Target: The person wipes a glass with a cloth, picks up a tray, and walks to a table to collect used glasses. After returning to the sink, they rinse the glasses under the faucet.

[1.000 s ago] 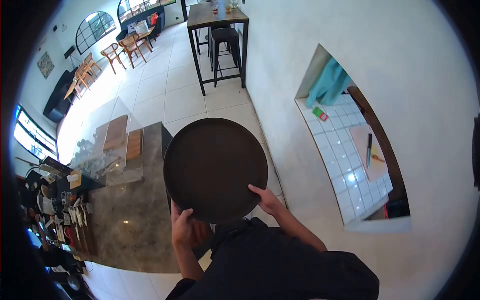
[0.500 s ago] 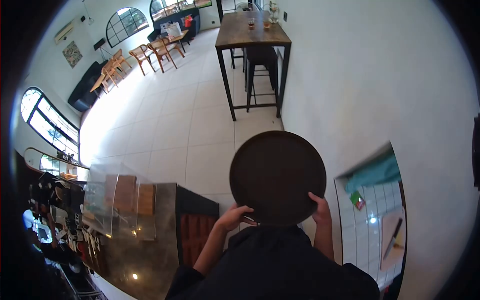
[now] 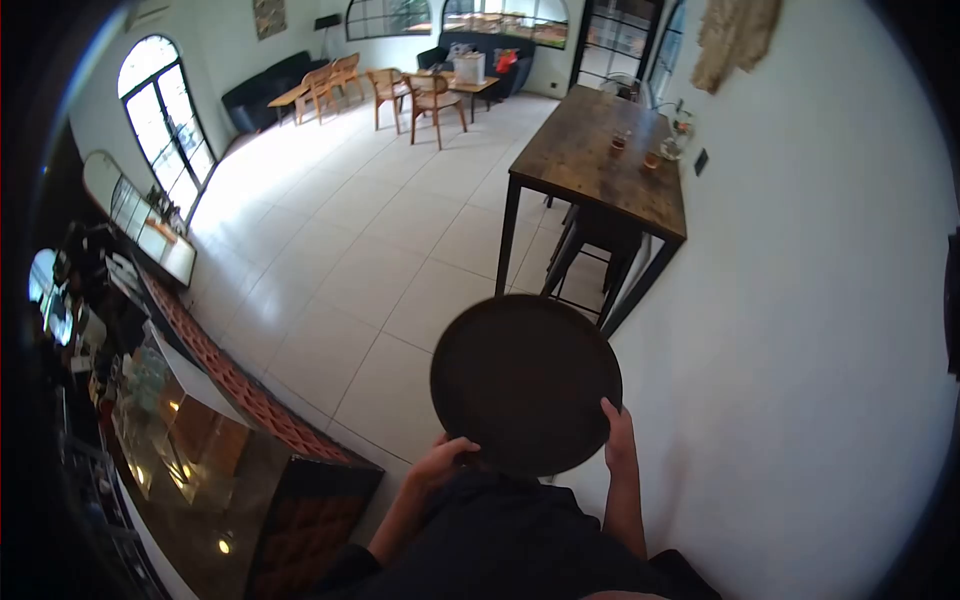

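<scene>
A round, dark brown serving tray (image 3: 527, 385) is held out in front of my body, its upper face bare. My left hand (image 3: 440, 461) grips the near left rim, thumb on top and fingers underneath. On the right rim, my right hand (image 3: 618, 430) is closed the same way, with its fingers mostly hidden below. Beyond the tray stands a tall wooden table (image 3: 600, 150) with black legs. Two small glasses with brown liquid, a nearer glass (image 3: 651, 160) and a farther glass (image 3: 619, 141), sit on it beside a clear glass vase (image 3: 672, 148).
Black stools (image 3: 605, 235) are tucked under the tall table. A white wall (image 3: 800, 300) runs along my right. On the left is a counter (image 3: 225, 510) with a brick-red front. Wooden chairs (image 3: 432, 95) and a dark sofa (image 3: 270, 85) stand across the tiled floor.
I have moved forward, so the tall table appears nearer. The counter has shifted lower left, and the wall opening on the right has left view. Both hands keep hold of the tray.
</scene>
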Tool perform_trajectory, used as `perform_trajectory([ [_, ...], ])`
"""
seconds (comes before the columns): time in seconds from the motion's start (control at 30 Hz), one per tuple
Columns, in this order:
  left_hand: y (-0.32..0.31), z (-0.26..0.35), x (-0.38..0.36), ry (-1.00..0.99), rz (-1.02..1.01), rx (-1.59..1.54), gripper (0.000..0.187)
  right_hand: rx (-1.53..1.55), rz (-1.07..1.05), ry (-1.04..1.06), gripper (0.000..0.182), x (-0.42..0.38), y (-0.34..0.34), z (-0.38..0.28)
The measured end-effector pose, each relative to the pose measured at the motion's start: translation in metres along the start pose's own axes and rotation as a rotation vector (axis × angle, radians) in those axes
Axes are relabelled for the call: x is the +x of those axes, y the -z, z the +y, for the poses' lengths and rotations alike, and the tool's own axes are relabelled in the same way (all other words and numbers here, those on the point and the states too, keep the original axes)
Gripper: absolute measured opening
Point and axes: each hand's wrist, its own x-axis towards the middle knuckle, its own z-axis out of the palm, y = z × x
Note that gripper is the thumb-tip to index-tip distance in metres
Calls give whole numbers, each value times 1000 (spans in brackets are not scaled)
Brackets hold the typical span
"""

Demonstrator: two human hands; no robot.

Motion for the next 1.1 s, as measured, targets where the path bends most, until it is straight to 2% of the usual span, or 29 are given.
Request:
perform_trajectory([
  [0.03, -4, 6, 9, -22, 10, -40, 39, -17, -22, -25, 46, 24, -2, -14],
  [0.1, -15, 22, 36, -85, 31, -107, 39, -227, -89, 88, 44, 76, -12, -35],
  [0.17, -22, 39, 67, -202, 69, -147, 38, -189, -128, 50, 40, 124, -12, -49],
  [0.3, -18, 72, 152, -270, 66, -165, 37, -152, -183, 92, 35, 222, -1, -80],
  [0.37, -10, 88, 200, -310, 113, -137, 35, -265, -33, 198, 30, 268, 7, -90],
  [0.4, -29, 116, 206, -299, 115, -69, 36, -262, 38, 281, 24, 284, 2, -105],
  [0.43, -36, 125, 219, -304, 116, -78, 36, -269, 31, 283, 24, 296, 9, -112],
  [0.5, -45, 153, 252, -293, 132, 0, 35, -314, 116, 458, 23, 344, 24, -131],
  [0.57, -57, 168, 274, -291, 212, 17, 38, -280, 188, 461, 21, 376, 30, -156],
  [0.63, -61, 183, 303, -290, 150, 34, 40, -366, 244, 468, 20, 405, 41, -181],
  [0.7, -73, 196, 324, -247, 152, 34, 41, -453, 266, 625, 26, 452, 75, -195],
  [0.73, -80, 201, 334, -251, 133, -9, 40, -450, 262, 625, 26, 479, 91, -207],
  [0.8, -86, 201, 363, -242, 100, -54, 39, -693, 437, 649, 47, 528, 125, -226],
  [0.83, -92, 199, 374, -236, 111, -59, 39, -697, 429, 638, 47, 551, 135, -231],
  [0.9, -108, 202, 398, -299, 167, -80, 38, -770, 575, 694, 71, 597, 149, -237],
  [0.93, -113, 203, 408, -304, 171, -81, 38, -805, 592, 656, 85, 618, 152, -236],
  [0.97, -119, 200, 418, -307, 202, -113, 36, -805, 585, 656, 85, 635, 158, -233],
  [1.03, -132, 197, 436, -301, 248, -152, 35, -656, 777, 776, 89, 648, 139, -227],
  [1.1, -141, 195, 449, -341, 255, -210, 35, -708, 757, 825, 91, 665, 136, -213],
])
